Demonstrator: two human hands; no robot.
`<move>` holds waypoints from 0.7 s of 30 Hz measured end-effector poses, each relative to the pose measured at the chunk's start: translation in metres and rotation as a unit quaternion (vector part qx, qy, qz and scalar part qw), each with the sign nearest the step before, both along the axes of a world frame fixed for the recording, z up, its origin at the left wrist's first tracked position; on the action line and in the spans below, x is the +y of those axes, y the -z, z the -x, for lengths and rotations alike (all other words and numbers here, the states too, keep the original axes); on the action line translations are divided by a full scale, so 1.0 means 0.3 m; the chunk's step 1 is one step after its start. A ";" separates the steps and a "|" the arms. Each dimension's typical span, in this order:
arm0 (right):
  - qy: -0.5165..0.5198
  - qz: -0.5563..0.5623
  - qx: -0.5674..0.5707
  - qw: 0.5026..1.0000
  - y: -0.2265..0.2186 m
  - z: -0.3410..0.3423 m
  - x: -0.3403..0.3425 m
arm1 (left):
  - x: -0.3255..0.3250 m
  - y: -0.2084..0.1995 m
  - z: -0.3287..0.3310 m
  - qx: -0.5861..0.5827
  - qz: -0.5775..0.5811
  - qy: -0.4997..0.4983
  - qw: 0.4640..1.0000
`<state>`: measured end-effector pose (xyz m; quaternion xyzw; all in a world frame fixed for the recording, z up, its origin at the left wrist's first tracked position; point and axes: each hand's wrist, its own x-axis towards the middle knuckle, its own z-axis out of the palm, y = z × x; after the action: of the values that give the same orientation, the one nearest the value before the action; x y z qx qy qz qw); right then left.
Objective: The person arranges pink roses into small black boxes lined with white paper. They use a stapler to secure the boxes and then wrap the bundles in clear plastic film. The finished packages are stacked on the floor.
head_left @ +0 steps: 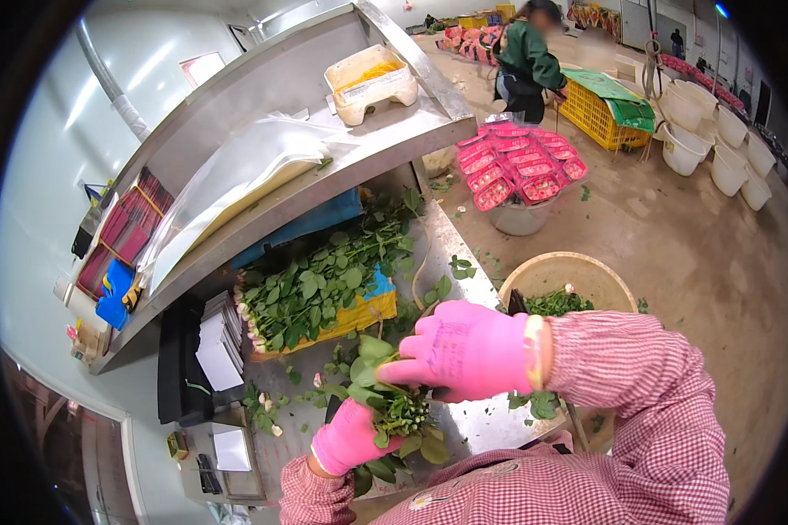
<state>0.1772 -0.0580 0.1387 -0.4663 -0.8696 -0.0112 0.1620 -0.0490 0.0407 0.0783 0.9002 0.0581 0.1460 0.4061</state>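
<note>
My left hand (355, 435), in a pink glove, is closed around a bunch of leafy rose stems (401, 411). Cut stem ends show at the top of the bunch, with green leaves hanging about them; its flower heads are hidden. From the right, my pink-gloved right hand (464, 350) reaches across the bunch, its fingers bent onto the upper leaves and its thumb out of sight. Just beyond lies a pile of leafy roses (324, 284) on a yellow crate-like support (359, 313), pale blooms at its left end.
A metal shelf (324, 175) overhangs the metal table (455, 429), bearing paper sheets (245, 166) and a white tub (370, 80). A round bin (617, 276) with cuttings stands at right. Pink flower packs (525, 162), white buckets (683, 149) and a person in green (530, 57) are farther off.
</note>
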 end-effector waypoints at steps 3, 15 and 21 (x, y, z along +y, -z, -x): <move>0.021 0.170 0.089 0.981 0.151 -0.001 0.073 | 0.005 0.024 0.034 0.028 -0.040 0.018 0.999; 0.014 0.082 -0.015 0.996 0.124 0.145 0.114 | -0.086 0.456 -0.147 -0.015 -0.273 -0.132 0.953; 0.110 0.197 -0.022 0.974 0.657 -0.059 -0.214 | -0.031 0.186 -0.172 -0.020 -0.194 -0.167 0.967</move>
<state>0.1949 -0.1223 -0.0582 -0.5816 -0.8013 0.1324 0.0458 0.0026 0.0314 0.0226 0.9361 0.1697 0.2385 0.1948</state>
